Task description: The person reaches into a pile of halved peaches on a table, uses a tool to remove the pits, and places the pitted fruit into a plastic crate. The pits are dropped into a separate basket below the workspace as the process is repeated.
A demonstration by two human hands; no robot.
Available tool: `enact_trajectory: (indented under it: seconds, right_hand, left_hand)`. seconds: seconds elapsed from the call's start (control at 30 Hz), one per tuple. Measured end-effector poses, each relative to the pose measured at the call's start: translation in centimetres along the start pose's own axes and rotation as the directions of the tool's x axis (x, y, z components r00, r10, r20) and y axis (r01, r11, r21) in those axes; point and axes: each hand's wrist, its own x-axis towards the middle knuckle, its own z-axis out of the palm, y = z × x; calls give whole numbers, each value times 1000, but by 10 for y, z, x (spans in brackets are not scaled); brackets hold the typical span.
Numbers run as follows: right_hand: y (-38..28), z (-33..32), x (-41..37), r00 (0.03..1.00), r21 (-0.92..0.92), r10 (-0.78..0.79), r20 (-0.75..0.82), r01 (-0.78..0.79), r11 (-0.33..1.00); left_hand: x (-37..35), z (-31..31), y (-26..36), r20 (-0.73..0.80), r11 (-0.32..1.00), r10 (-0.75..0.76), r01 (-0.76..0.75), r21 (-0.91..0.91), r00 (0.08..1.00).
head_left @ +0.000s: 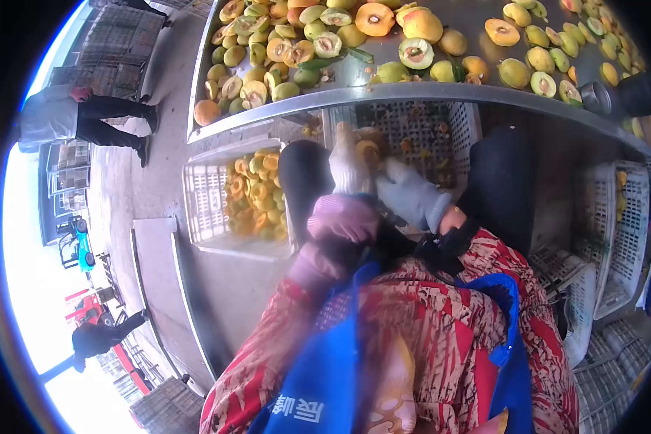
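Observation:
Both hands are gloved and close together over a dark crate below the metal table edge. My left hand, in a whitish glove with a pink cuff, has its fingers bent around an orange-brown fruit piece. Right beside it, my right hand, in a grey-white glove, is blurred, with its fingertips close to the same piece. Motion blur hides whether the right fingers touch it. Pits and scraps lie in the crate beneath.
Halved and whole fruits cover parts of the metal table. A white crate of fruit halves stands at the left. More crates stand at the right. Two people stand at the far left, near a blue vehicle.

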Motion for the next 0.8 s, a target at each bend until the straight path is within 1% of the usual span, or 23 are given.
enact_trajectory:
  seconds: [0.07, 0.1, 0.17, 0.2, 0.27, 0.3, 0.37, 0.4, 0.47, 0.5, 0.53, 0.57, 0.6, 0.67, 0.7, 0.77, 0.8]
  right_hand:
    - [-7, -4, -2, 999, 35, 19, 30, -20, 999]
    - [-8, 8, -10, 997, 95, 38, 64, -44, 995]
    - [-13, 0, -11, 994, 157, -15, 112, -2, 988]
    - [-18, -7, -12, 994, 149, -17, 106, 1, 989]
    - [-25, -12, -15, 979, 144, 19, 203, -49, 988]
    - [-23, -13, -12, 980, 146, 15, 197, -44, 988]
    - [-11, -13, -7, 964, 145, 82, 251, -121, 982]
    - [-12, -15, -10, 965, 148, 82, 251, -122, 981]
    - [-16, -20, -16, 930, 296, 135, 342, -243, 924]
    - [-24, -24, -21, 930, 296, 135, 343, -243, 924]
    - [-33, -29, -28, 915, 343, 130, 382, -271, 899]
    - [-37, -32, -32, 899, 390, 122, 420, -300, 871]
    - [-36, -32, -31, 900, 391, 122, 419, -300, 870]
    - [-26, -34, -28, 880, 346, 78, 468, -264, 900]
    - [-15, -33, -23, 881, 349, 78, 466, -264, 899]
    - [6, -31, -14, 829, 490, 61, 555, -385, 782]
    - [-1, -31, -19, 830, 490, 58, 554, -381, 784]
  left_hand:
    - [5, 2, -4, -63, 990, -86, 78, -118, 994]
    - [-4, -12, -3, -98, 993, -105, 100, -59, 990]
    - [-5, -8, -7, -19, 995, 100, -100, -29, 995]
    - [-4, -4, -8, -15, 994, 103, -103, -38, 995]
    - [-6, -4, -7, -3, 996, 87, -87, -22, 996]
    - [-5, -2, -5, 4, 996, 91, -91, -21, 996]
    - [-8, -4, -3, 26, 998, 48, -47, -34, 999]
    - [-9, -4, -5, 27, 998, 47, -46, -31, 999]
    - [-11, -4, -9, 29, 992, 125, -125, 20, 992]
    - [-12, -7, -3, 29, 992, 124, -125, 20, 992]
    - [-13, -11, 9, 158, 997, 38, -49, 62, 987]
    - [-13, -13, 15, 282, 993, -55, 23, 115, 958]
    - [-12, -14, 10, 283, 993, -56, 23, 116, 958]
    - [-7, -13, -4, 236, 995, -35, 10, 104, 971]
    - [-11, -11, 0, 239, 994, -37, 12, 106, 970]
    - [-23, -5, 12, 232, 973, -19, -35, 228, 973]
    - [-21, -6, 13, 233, 973, -15, -40, 228, 972]
